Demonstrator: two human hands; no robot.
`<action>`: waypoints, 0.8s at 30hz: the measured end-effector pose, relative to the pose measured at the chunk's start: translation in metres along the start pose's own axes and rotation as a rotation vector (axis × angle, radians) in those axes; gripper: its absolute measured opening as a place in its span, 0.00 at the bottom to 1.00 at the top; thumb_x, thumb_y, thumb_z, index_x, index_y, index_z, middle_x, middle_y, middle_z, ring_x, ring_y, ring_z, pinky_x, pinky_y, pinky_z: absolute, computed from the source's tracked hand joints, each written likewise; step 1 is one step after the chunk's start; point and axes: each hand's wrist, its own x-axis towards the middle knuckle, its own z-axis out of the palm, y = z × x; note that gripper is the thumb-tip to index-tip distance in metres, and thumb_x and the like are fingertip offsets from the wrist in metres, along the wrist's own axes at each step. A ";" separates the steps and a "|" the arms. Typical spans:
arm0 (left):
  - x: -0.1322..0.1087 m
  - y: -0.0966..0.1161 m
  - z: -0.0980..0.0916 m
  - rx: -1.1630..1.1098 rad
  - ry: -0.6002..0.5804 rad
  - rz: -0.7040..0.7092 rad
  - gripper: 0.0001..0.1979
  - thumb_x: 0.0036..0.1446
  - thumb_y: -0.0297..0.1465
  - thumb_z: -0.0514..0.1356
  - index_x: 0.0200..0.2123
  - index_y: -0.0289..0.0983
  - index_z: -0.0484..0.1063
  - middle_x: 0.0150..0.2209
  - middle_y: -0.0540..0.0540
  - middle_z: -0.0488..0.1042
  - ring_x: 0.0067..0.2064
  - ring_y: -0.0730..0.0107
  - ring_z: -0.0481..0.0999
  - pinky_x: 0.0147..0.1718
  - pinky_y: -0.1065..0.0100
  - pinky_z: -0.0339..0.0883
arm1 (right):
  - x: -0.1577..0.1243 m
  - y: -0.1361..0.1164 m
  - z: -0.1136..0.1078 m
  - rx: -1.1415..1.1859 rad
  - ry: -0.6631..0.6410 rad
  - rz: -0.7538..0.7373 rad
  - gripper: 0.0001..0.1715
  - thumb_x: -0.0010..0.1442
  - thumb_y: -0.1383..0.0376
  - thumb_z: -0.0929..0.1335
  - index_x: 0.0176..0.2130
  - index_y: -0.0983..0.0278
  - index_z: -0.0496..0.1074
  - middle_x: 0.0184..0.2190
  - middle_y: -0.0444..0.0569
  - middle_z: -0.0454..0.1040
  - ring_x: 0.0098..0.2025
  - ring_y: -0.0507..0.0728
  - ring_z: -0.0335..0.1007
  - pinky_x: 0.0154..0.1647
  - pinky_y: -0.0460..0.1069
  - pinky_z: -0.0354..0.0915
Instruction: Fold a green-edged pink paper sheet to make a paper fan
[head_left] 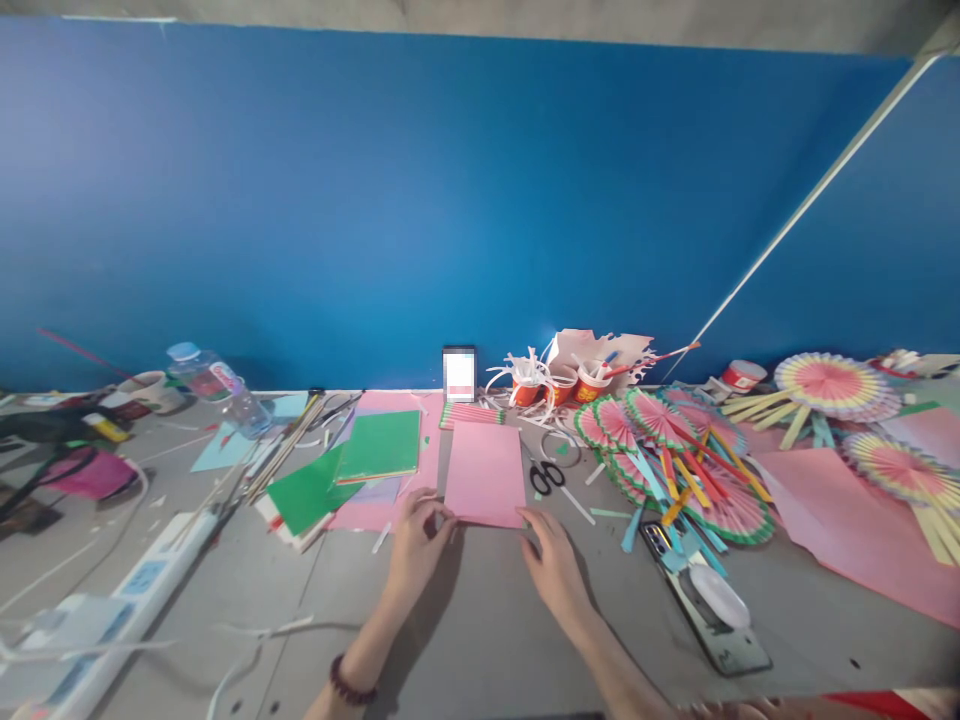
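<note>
On the grey flat bench [480,630] lies a pink rectangular paper sheet [486,470]. The left hand [414,540] is at its near left corner, whether clamped I cannot tell; the right hand [553,560], thumb and fingers apart, touches its near right corner. Black-handled scissors [546,477] lie just beside its right edge.

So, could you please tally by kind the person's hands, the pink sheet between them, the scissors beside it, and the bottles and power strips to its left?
Left hand and right hand: 2
Pink sheet: 1
Scissors: 1
Bottle: 1
Power strip: 1
Total: 6
</note>
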 end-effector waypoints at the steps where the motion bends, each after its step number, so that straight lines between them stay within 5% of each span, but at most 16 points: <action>1: 0.001 0.000 0.000 -0.060 0.024 -0.027 0.10 0.51 0.38 0.60 0.27 0.37 0.76 0.47 0.39 0.72 0.42 0.62 0.74 0.39 0.61 0.70 | 0.001 0.001 0.000 0.026 0.012 0.005 0.23 0.60 0.72 0.60 0.51 0.63 0.71 0.48 0.56 0.75 0.51 0.60 0.72 0.52 0.57 0.70; 8: 0.007 -0.003 0.001 -0.540 0.033 -0.336 0.13 0.40 0.39 0.68 0.26 0.37 0.73 0.28 0.48 0.75 0.33 0.67 0.77 0.38 0.63 0.74 | 0.006 -0.010 -0.006 0.168 0.026 0.056 0.12 0.62 0.66 0.61 0.42 0.63 0.72 0.39 0.54 0.76 0.37 0.57 0.74 0.42 0.51 0.71; 12: 0.005 -0.002 0.003 -0.748 0.081 -0.468 0.19 0.35 0.39 0.72 0.27 0.36 0.71 0.23 0.53 0.73 0.29 0.70 0.76 0.37 0.64 0.75 | 0.008 -0.019 -0.013 0.162 0.048 0.244 0.14 0.61 0.55 0.65 0.37 0.62 0.71 0.29 0.49 0.74 0.26 0.55 0.70 0.33 0.50 0.69; 19: -0.001 0.008 0.002 -0.923 0.165 -0.533 0.30 0.31 0.35 0.76 0.39 0.37 0.72 0.25 0.53 0.77 0.29 0.70 0.79 0.37 0.66 0.77 | 0.016 -0.035 -0.019 0.615 -0.371 0.733 0.29 0.54 0.40 0.64 0.32 0.63 0.68 0.28 0.47 0.76 0.13 0.49 0.62 0.10 0.44 0.50; 24: -0.003 0.007 0.004 -0.944 0.159 -0.614 0.29 0.32 0.30 0.76 0.41 0.34 0.74 0.24 0.50 0.78 0.27 0.69 0.79 0.35 0.66 0.78 | 0.020 -0.039 -0.015 0.816 -0.369 0.877 0.31 0.44 0.42 0.72 0.33 0.65 0.70 0.24 0.47 0.77 0.14 0.49 0.65 0.11 0.42 0.51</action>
